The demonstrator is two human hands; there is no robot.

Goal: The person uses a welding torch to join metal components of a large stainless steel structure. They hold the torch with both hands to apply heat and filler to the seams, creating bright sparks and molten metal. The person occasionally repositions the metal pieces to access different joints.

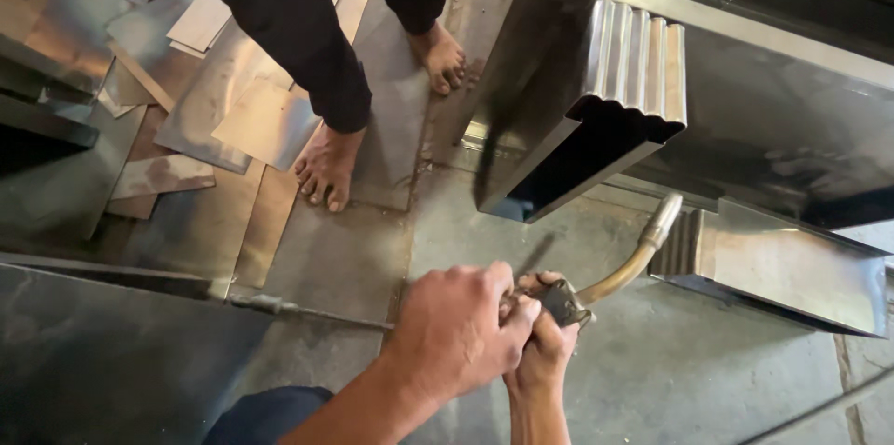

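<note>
Head view: a welding torch (596, 282) is being gripped low in the picture by both hands. Its black handle is being clasped by the right hand (543, 344), fingers curled tight around it, while the left hand (461, 329) is being wrapped over the right one, closed across its knuckles. From the handle the curved brass neck is being angled up and to the right, its nozzle (663, 220) being held just beside a ribbed metal box section (605, 101). Left of the torch, scattered metal sheets (168, 91) are being stood on by another person's bare feet (326, 166).
</note>
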